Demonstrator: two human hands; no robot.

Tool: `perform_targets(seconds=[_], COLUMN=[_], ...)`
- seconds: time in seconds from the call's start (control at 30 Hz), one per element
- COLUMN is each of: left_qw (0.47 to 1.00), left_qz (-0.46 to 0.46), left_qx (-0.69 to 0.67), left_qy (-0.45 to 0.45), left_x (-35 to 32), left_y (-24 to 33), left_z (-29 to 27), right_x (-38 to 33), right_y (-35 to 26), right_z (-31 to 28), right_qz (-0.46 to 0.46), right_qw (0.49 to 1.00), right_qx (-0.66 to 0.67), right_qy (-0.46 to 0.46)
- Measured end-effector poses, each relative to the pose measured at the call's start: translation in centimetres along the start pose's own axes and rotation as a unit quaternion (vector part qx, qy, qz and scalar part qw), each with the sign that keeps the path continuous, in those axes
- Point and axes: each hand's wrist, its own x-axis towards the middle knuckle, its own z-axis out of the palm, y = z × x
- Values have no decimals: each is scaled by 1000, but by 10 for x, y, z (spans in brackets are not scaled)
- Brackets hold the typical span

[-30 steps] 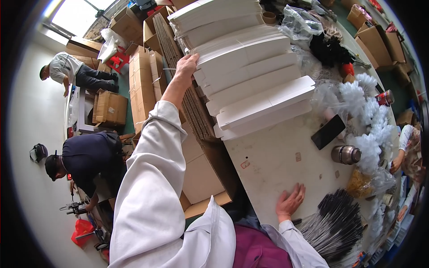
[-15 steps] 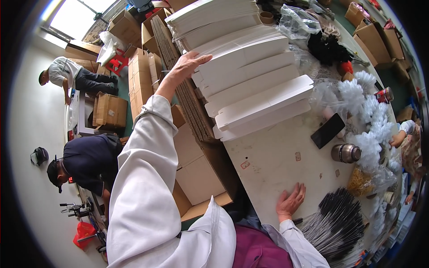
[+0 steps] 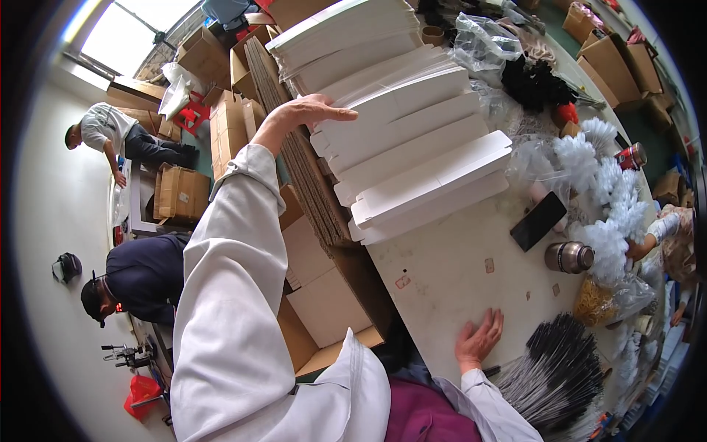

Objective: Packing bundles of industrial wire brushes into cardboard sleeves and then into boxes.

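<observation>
The left hand (image 3: 302, 113) has stretched its thumb right, over the flat white card boxes (image 3: 401, 99); I can't tell its grip. The near right hand (image 3: 479, 342) lies half-open, empty.

- left hand (image 3: 305, 112): extended at left end of white cartons (image 3: 420, 140), contact unclear
- right hand (image 3: 479, 340): on table (image 3: 442, 295), loosely curled
- dark stem bundle (image 3: 563, 368): just right of right hand
- phone (image 3: 538, 221), metal flask (image 3: 568, 257): ahead-right of it

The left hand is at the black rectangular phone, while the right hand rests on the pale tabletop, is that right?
No: the head view shows the left hand at the stacked white cardboard pieces. The right hand does rest on the pale tabletop.
</observation>
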Motion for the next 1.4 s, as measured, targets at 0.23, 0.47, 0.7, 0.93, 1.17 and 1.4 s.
perform_targets(seconds=[0.23,0.47,0.7,0.93,1.17,1.4], left_qw=[994,998,998,998,980,953], left_qz=[51,21,38,58,97,112], left_qx=[81,59,56,-6,19,58], left_qy=[-45,-30,-3,38,174,276], left_x=[13,26,42,39,24,0], left_y=[26,59,63,61,63,63], left_z=[-3,-3,7,15,28,16], right_x=[0,1,1,0,0,1], right_y=[-1,0,-3,-1,-2,-2], right_z=[-2,-2,-3,-2,-3,-3], right_qz=[1,8,4,14,11,6], right_qw=[1000,1000,1000,1000,1000,1000], right_qx=[-9,-9,-8,-2,1,-3], right_qy=[-2,-6,-4,-8,-8,-5])
